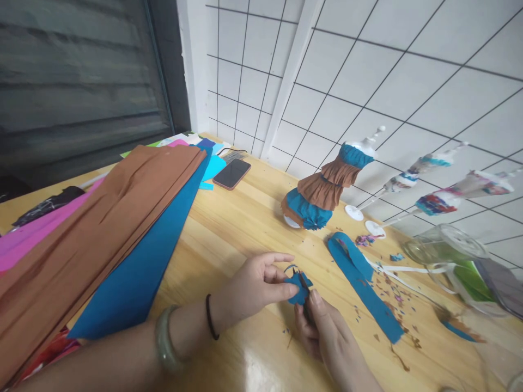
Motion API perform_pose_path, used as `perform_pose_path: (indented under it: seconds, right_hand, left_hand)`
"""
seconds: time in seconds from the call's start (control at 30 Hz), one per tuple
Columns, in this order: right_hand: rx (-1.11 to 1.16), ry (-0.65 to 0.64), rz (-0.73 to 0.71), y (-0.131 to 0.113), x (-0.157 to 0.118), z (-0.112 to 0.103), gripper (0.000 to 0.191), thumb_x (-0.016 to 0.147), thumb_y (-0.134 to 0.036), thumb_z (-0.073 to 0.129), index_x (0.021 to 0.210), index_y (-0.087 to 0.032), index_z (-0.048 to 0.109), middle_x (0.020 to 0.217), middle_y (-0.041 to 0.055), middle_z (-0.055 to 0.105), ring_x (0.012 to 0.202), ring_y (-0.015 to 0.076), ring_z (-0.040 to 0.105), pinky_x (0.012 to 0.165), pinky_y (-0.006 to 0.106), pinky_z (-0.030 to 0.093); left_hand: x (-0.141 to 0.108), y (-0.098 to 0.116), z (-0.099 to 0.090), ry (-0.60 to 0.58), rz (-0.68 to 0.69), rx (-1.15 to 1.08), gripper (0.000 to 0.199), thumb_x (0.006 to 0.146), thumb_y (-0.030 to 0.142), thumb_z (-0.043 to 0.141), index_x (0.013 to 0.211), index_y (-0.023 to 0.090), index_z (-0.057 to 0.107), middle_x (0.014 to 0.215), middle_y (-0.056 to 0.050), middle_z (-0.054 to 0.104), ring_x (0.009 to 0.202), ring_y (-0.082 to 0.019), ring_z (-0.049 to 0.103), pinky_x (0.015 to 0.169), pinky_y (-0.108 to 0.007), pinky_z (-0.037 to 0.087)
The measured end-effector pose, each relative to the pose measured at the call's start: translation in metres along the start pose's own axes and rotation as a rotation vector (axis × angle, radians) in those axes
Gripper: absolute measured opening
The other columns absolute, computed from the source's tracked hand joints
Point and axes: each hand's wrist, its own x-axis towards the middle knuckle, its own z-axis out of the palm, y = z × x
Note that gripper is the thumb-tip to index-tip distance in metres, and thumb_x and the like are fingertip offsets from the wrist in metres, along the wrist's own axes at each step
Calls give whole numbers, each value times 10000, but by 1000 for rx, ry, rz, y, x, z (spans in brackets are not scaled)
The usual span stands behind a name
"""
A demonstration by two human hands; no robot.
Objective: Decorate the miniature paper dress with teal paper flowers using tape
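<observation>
– Over the pale wooden tabletop, what's each hand doing?

– Left hand is pinching a small blue crepe-like paper piece, thumb on top. Right hand is gripping a dark slim-bladed tool, scissors by the look of it; fingers are covering most of the handle.

– Where's the piece sitting?

– Between both hands, blades crossing it, on the near side of the small mannequin in ruffled blue and brown paper. A long flat blue paper strip is lying off to the right.

– Tips on cutting?

– My take: left should be turning the paper while right is holding the blades steady. Short snips are probably suiting soft paper better. Keep it taut, not stretched. Left thumb is sitting near the blades, so nicking it is the main risk.
</observation>
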Motion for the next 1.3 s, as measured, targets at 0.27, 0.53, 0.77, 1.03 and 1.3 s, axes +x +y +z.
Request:
perform_pose_path:
  seconds: [0.27,0.53,0.77,1.03,1.3]
  right_hand:
    - [21,-54,-4,-1,1,0,493,799,-639,382,610,-186,430,451,-82,286,397,67,240,398,204,156]
    - [-61,-56,-55,-3,1,0,488,825,-620,347,602,-192,416,470,-79,272,413,76,236,402,210,186]
    - [-58,-13,-26,-9,-3,5,506,803,-652,342,577,-203,397,471,-74,260,414,82,217,402,216,183]
    - [8,-13,-36,-2,-2,5,532,825,-617,365,501,-195,370,464,-71,259,425,76,218,410,218,189]
    - [7,-2,-19,-3,-2,4,549,799,-656,356,498,-198,364,466,-71,257,414,74,226,393,206,196]
  left_hand:
    - [1,4,-2,38,73,27,526,632,166,712,1115,107,512,776,-12,567,742,-121,552,722,-276,450]
    - [0,7,-1,50,33,88,542,638,128,681,1144,90,491,762,-14,570,703,-121,559,705,-290,460]
    - [0,5,0,46,26,72,526,644,140,685,1136,105,505,758,-5,571,706,-119,563,717,-286,445]
    - [-1,5,0,29,11,40,537,639,129,683,1141,89,494,753,-4,571,700,-111,552,714,-277,431]
    - [0,0,-1,13,14,49,536,631,125,693,1131,102,502,749,4,565,699,-102,544,712,-266,418]
